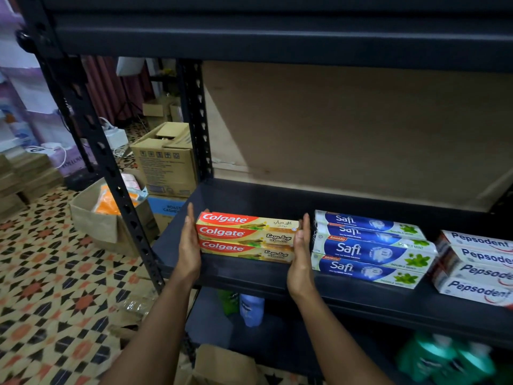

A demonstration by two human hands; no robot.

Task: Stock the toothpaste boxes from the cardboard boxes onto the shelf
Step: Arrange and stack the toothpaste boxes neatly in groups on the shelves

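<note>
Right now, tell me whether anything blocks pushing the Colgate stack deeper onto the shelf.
Nothing visible does: behind the red-and-gold Colgate boxes the black metal shelf lies bare; blue-and-white Safi boxes stand to their right.

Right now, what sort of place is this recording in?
Probably a shop stockroom: black metal shelf holding Colgate boxes, Safi boxes and Pepsodent boxes; cardboard boxes on the patterned floor.

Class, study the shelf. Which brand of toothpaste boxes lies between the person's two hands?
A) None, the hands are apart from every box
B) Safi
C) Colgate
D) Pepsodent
C: the left hand and right hand press with straight fingers on the two ends of the Colgate boxes. The Safi boxes and Pepsodent boxes lie further right.
</note>
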